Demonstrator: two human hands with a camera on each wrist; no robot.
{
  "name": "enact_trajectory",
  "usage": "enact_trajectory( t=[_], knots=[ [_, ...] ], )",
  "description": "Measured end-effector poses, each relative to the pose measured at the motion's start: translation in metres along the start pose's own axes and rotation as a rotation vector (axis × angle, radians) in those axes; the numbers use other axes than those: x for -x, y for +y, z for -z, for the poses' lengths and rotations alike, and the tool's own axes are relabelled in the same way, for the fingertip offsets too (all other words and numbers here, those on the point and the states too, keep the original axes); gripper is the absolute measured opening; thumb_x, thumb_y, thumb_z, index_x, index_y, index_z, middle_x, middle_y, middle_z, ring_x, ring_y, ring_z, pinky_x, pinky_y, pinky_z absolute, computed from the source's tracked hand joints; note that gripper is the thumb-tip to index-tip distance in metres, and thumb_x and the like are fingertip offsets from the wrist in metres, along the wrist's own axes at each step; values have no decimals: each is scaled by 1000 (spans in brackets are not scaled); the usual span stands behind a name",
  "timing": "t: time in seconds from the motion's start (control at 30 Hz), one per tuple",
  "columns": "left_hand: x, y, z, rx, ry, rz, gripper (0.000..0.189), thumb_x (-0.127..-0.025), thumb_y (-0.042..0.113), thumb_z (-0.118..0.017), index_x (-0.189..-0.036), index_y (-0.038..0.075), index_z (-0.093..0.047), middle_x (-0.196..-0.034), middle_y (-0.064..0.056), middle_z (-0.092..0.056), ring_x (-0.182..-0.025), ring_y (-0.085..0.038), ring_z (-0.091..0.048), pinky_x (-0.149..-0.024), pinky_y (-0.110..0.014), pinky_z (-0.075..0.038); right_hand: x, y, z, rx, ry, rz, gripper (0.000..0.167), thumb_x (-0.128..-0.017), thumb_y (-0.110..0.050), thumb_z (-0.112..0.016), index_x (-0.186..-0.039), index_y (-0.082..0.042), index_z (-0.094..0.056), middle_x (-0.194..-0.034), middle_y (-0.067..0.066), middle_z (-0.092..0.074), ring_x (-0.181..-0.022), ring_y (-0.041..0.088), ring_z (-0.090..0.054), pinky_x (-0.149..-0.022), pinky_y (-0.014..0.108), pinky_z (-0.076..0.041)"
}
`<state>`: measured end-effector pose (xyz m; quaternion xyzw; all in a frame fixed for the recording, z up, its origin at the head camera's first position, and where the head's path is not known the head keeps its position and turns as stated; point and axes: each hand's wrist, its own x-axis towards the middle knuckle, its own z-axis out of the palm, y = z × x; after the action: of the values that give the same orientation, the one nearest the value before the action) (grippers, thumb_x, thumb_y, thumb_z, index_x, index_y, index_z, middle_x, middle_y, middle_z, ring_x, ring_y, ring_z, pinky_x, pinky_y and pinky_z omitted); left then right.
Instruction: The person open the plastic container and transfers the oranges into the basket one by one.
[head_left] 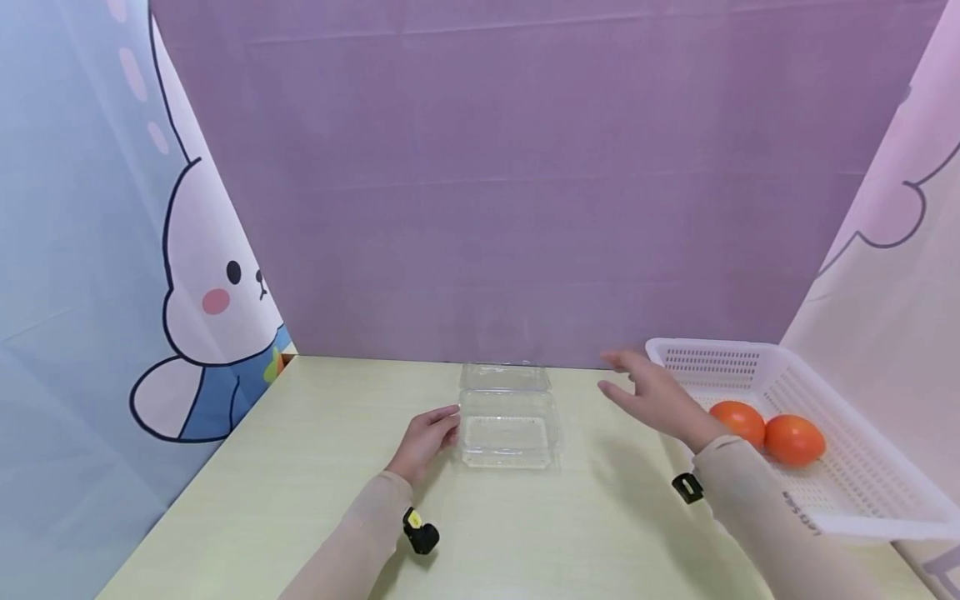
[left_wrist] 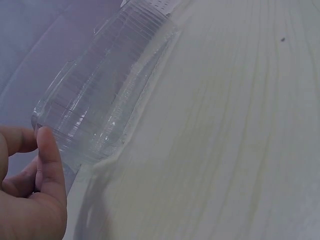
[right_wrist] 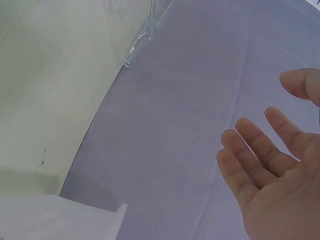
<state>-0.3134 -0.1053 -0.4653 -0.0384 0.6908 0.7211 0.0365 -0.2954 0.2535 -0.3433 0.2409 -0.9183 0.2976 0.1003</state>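
A clear plastic clamshell box [head_left: 506,429] stands with its lid up on the table in the head view. My left hand [head_left: 426,442] is at its left side; in the left wrist view the thumb and fingers [left_wrist: 50,165] pinch the rim of the box [left_wrist: 100,95]. Off to the right, my right hand [head_left: 660,400] hovers over the table beside the white basket, its fingers spread and holding nothing. The right wrist view shows that hand [right_wrist: 285,180] with palm and loosely bent fingers in sight, apart from the box edge [right_wrist: 145,35].
A white perforated plastic basket [head_left: 862,529] sits at the table's right side. Two smooth orange-red round fruits [head_left: 795,440] lie in it, partly behind my right forearm. A purple cloth [head_left: 525,183] hangs along the table's back edge, and a rabbit-print curtain [head_left: 217,333] is at left.
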Motion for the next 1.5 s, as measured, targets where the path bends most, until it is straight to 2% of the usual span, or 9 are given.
enact_trajectory(
  t=[0.27,0.57,0.83,1.03,1.3,1.5],
  knots=[
    [1,0,-1,3,-11,-9,41,-101,9,-58,-136,-11,-53,-108,-17,-64,-81,-9,-58,-73,-20,-52,0,0,-14,-20,-15,-14,49,-100,-25,-64,-141,-3,-51,-137,17,-56,-123,39,-54,-98,57,-47],
    [2,2,0,-5,-1,-2,40,-101,10,-58,-136,-10,-54,-112,-21,-63,-83,-11,-59,-73,-20,-53,2,4,-24,-36,-17,18,45,-100,-23,-65,-138,-2,-54,-134,18,-58,-120,40,-56,-95,59,-48],
    [1,1,1,-26,0,5,41,-102,14,-58,-137,-7,-55,-117,-23,-61,-95,-20,-61,-81,-27,-55,4,6,-27,-43,-23,8,45,-99,-21,-66,-138,-2,-54,-134,18,-58,-120,39,-56,-96,58,-48],
    [0,1,3,-24,1,16,42,-104,19,-57,-138,-5,-55,-116,-20,-61,-95,-18,-58,-87,-32,-54,6,6,-30,-41,-32,9,44,-99,-21,-66,-136,-1,-55,-131,16,-60,-119,39,-57,-95,58,-49],
    [-2,2,5,-5,1,8,45,-104,23,-57,-140,-5,-53,-117,-19,-60,-95,-17,-57,-88,-32,-54,7,6,-32,-39,-41,-1,44,-99,-21,-66,-137,-1,-56,-132,15,-60,-119,38,-57,-96,57,-49],
    [-1,3,6,32,9,-2,45,-104,22,-57,-138,-6,-54,-114,-19,-60,-92,-15,-57,-83,-26,-54,7,7,-32,-38,-41,2,44,-99,-20,-66,-137,-1,-55,-131,16,-60,-119,38,-57,-96,57,-49]
  ],
)
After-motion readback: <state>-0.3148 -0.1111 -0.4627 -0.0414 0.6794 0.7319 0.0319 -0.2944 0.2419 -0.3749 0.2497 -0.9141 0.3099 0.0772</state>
